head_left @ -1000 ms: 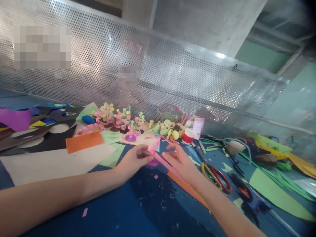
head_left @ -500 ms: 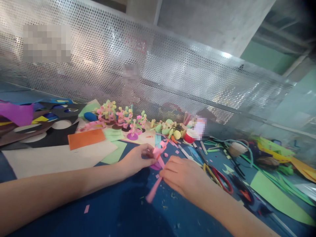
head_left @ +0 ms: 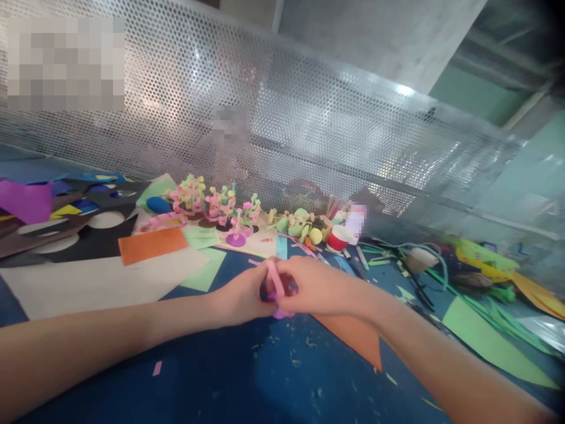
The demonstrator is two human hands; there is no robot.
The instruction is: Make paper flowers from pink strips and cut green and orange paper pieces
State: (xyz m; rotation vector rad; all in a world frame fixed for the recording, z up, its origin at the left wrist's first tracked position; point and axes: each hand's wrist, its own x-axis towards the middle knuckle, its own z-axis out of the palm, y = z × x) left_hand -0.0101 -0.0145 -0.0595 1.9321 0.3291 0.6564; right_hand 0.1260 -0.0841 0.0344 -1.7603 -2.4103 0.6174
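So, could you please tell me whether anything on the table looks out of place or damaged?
Mostly litter: a pink scrap lies alone on the near part of the blue table, and tiny bits dot its middle. The black sheet has rounded holes, though they look cut, not torn. I see no spill.

No text, label or number is legible

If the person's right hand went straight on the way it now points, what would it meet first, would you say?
The right hand would probably meet the pink strip first, then the left hand just beyond it, though depth between them is hard to judge.
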